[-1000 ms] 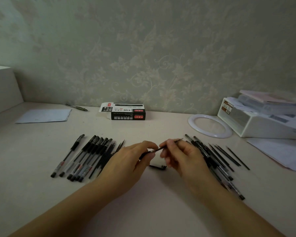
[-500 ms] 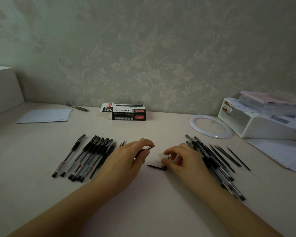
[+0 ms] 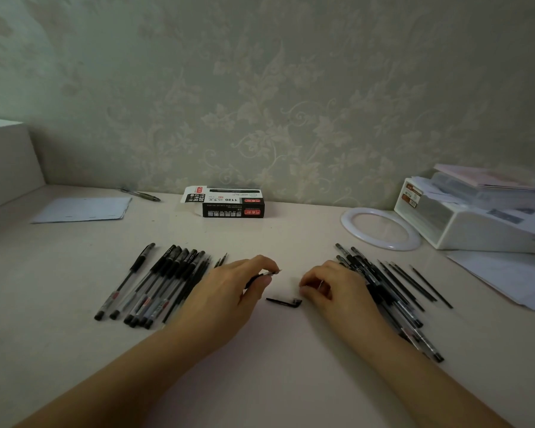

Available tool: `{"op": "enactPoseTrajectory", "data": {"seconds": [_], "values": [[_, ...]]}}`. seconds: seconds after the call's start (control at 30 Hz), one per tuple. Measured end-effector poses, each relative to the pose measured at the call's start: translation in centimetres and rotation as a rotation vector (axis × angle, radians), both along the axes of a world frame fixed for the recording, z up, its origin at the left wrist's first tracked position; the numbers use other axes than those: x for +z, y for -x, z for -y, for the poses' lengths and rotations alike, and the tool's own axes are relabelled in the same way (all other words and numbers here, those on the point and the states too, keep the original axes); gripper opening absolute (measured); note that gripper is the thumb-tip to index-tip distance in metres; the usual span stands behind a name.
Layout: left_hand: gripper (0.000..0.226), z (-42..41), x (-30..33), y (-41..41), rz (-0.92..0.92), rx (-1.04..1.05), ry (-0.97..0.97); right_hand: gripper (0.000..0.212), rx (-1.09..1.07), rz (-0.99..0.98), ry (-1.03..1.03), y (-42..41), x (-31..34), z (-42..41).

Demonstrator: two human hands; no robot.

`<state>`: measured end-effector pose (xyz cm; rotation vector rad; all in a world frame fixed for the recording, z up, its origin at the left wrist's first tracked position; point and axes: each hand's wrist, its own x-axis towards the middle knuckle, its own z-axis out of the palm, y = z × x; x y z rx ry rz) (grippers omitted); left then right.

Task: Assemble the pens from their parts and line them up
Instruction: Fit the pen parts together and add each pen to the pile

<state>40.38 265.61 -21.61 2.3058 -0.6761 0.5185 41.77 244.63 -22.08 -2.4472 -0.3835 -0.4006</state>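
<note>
While hands hover, pen cap between them.

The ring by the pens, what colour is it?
White. The ring lies flat on the table, clearest in the head view.

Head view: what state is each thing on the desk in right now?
Left hand: grips a pen part.
Right hand: fingers curled; hold unclear.
Pen cap: lying loose between the hands.
Pen row: capped, lined up.
Parts pile: unassembled, scattered.
Pen box: flap open.
</note>
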Motion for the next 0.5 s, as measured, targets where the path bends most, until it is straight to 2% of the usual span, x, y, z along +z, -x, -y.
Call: {"op": "enactPoseTrajectory", "data": {"seconds": [0.07, 0.13, 0.2, 0.37, 0.5], "values": [[0.016, 0.1, 0.1, 0.1, -0.014, -0.003, -0.013, 0.007, -0.006, -0.004, -0.151, 0.0, 0.0, -0.1], [0.017, 0.1, 0.2, 0.2, -0.021, -0.007, -0.028, 0.008, 0.044, -0.070, -0.436, 0.1, 0.4, -0.3], [0.017, 0.1, 0.3, 0.3, -0.020, -0.013, -0.042, 0.010, 0.134, -0.128, -0.631, 0.3, 0.7, -0.7], [0.015, 0.3, 0.6, 0.6, -0.031, -0.061, -0.064, 0.012, 0.254, -0.191, -0.629, 0.6, 0.5, -1.5], [0.014, 0.3, 0.7, 0.5, -0.027, -0.042, -0.071, 0.012, 0.248, -0.173, -0.635, 0.7, 0.5, -1.4]]}}
